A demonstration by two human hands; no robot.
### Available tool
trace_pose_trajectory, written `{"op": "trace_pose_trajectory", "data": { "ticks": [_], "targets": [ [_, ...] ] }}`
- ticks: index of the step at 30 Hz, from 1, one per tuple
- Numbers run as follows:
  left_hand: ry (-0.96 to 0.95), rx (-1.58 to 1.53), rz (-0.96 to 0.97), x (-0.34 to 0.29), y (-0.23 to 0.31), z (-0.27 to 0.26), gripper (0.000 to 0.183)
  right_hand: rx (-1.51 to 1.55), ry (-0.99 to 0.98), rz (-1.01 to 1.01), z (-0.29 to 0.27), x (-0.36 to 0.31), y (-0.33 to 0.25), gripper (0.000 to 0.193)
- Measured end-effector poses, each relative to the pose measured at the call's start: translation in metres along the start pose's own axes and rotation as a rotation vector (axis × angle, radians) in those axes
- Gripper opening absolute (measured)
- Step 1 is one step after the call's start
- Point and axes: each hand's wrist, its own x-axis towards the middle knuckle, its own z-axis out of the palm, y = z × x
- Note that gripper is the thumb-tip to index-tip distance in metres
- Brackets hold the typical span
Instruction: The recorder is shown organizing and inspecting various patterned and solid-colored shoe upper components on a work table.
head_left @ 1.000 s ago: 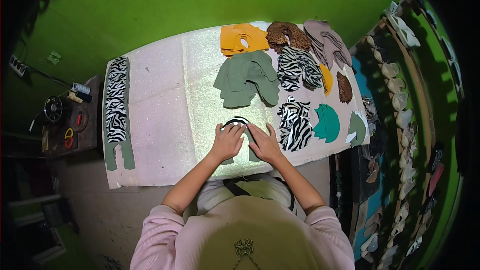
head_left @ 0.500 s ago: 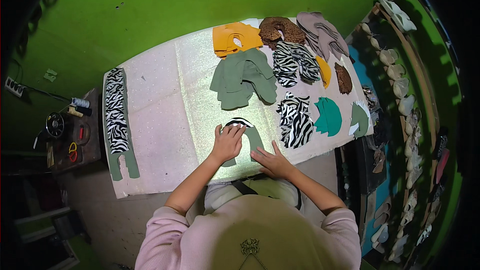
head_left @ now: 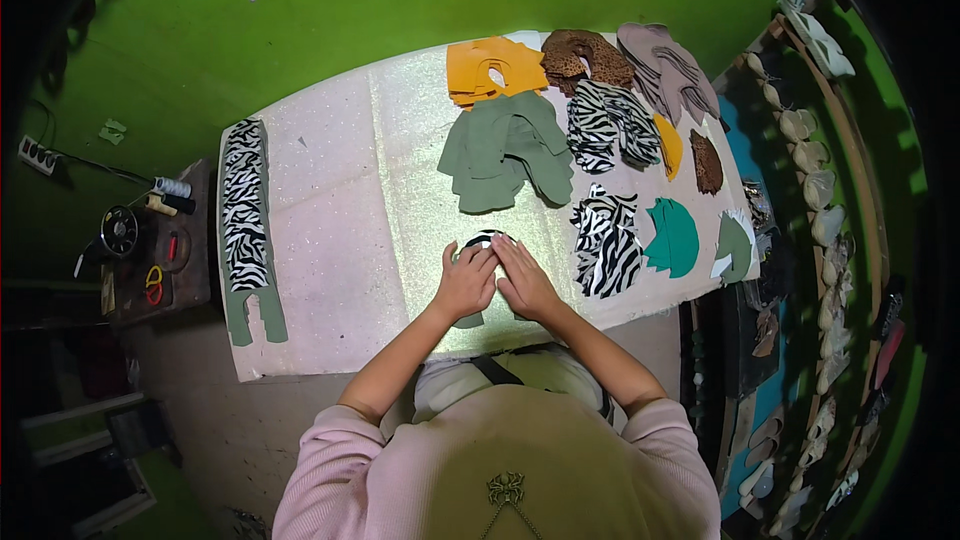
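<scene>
Both my hands lie together over a curved zebra-striped piece [head_left: 484, 237] at the near middle of the table. Beneath it is a sage-green U-shaped piece [head_left: 469, 321], of which little shows between and below my hands. My left hand [head_left: 467, 282] rests with its fingers spread on the striped piece's left part. Against it, my right hand [head_left: 527, 283] lies flat, fingers stretched forward over the right part. The fingers cover most of the striped piece; its top edge peeks out.
Beyond my hands lie stacks of sage-green [head_left: 500, 155], orange [head_left: 490, 70] and leopard-print pieces [head_left: 580, 58]. Zebra pieces [head_left: 607, 240] and teal ones [head_left: 674, 240] are to the right. A striped-and-green row [head_left: 246, 210] lines the table's left end, near a sewing machine [head_left: 119, 230]. Shoe-shaped forms [head_left: 822, 225] hang at right.
My right hand has moved from the green piece's right leg up and left onto the zebra-striped piece, beside my left hand. The whole view has shifted slightly.
</scene>
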Motion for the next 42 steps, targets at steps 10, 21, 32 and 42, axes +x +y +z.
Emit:
{"op": "trace_pose_trajectory", "data": {
  "ticks": [10,21,32,42],
  "targets": [
    [-0.153,-0.182,-0.036,-0.011,-0.020,-0.028,0.058,-0.260,-0.089,0.041,0.016,0.002,0.005,0.062],
    [-0.314,0.081,0.226,-0.016,-0.069,-0.049,0.056,-0.337,-0.107,0.048,0.023,0.002,0.011,0.057],
    [-0.325,0.079,0.310,-0.024,-0.069,-0.046,0.059,-0.336,-0.070,0.033,0.022,0.001,0.008,0.049],
    [-0.417,-0.006,0.375,-0.066,-0.049,-0.052,0.065,-0.348,-0.106,0.058,0.023,0.002,0.006,0.044]
  ]
}}
